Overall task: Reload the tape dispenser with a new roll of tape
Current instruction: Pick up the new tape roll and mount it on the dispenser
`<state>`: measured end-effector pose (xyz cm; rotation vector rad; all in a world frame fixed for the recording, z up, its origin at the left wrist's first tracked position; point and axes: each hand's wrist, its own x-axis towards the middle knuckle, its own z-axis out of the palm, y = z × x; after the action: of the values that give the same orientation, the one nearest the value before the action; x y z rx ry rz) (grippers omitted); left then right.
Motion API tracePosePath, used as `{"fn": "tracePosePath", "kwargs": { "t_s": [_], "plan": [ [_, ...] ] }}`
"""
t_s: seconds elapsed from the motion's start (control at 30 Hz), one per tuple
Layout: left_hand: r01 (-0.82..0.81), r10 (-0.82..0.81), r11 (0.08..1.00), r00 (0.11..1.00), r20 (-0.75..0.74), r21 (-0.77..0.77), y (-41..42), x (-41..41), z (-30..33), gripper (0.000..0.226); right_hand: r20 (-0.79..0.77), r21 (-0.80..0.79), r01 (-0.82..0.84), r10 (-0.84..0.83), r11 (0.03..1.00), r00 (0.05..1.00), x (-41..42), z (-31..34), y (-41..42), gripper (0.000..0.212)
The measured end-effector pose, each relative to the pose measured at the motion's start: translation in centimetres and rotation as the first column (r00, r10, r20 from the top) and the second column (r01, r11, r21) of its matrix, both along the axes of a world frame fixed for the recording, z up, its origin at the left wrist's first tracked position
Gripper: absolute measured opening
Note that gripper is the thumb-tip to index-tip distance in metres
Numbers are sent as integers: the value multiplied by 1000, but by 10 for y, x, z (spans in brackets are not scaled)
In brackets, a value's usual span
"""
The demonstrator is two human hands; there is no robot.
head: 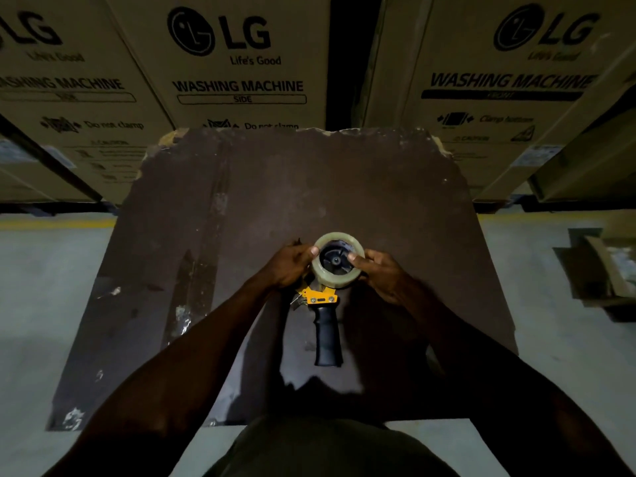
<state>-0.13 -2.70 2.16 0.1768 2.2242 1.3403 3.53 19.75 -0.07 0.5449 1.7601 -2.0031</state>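
Both hands [292, 266] [382, 273] grip tape roll [337, 259]; dispenser [325, 325] head hidden

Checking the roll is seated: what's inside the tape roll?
Inside the tape roll sits the dispenser's dark spoked hub. The right hand's thumb covers its right edge.

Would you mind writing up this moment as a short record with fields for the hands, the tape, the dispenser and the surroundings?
left hand: grips the tape roll's left side
right hand: grips its right side
tape roll: clear, sitting over the dispenser's black hub
dispenser: yellow frame, black handle pointing toward the person
surface: dark worn board
background: washing machine cartons
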Motion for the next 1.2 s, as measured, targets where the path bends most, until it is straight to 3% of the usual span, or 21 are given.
{"fn": "tracePosePath", "kwargs": {
  "t_s": [0.1,0.2,0.27,0.37,0.5,0.57,0.73,0.9,1.03,1.2],
  "plan": [
    [13,-13,1000,1000,-4,-17,1,0,1,35,-22,18,23,-22,1000,1000,4,0,-5,20],
    [-1,-2,997,999,-41,-79,4,-2,-4,33,-27,209,-17,24,978,999,3,2,-5,27],
    [45,-68,978,992,-107,-202,7,-3,-12,33,-8,281,-23,27,959,1000,5,-6,-4,32],
    [61,-117,935,983,-142,-349,8,-8,-23,49,22,474,-68,66,878,998,3,-24,-5,50],
    [9,-76,923,984,-158,-386,5,-18,-36,74,-54,595,-30,77,803,996,6,-27,-11,64],
    [-38,-20,923,989,-148,-383,7,-16,-34,79,-93,658,-3,85,753,992,8,-25,-13,61],
    [-142,89,920,983,-160,-365,12,-5,-23,73,-81,600,23,32,800,996,12,-25,-19,71],
    [-179,131,964,963,-236,-196,2,13,-6,50,-62,608,21,20,793,998,9,-34,-18,71],
    [-130,71,977,946,-317,-167,-19,23,-8,22,-66,635,26,20,772,998,11,-26,-20,56],
    [57,-151,949,945,-289,-309,-27,24,-14,38,-83,619,28,29,785,996,11,-21,-22,47]
  ]
}}
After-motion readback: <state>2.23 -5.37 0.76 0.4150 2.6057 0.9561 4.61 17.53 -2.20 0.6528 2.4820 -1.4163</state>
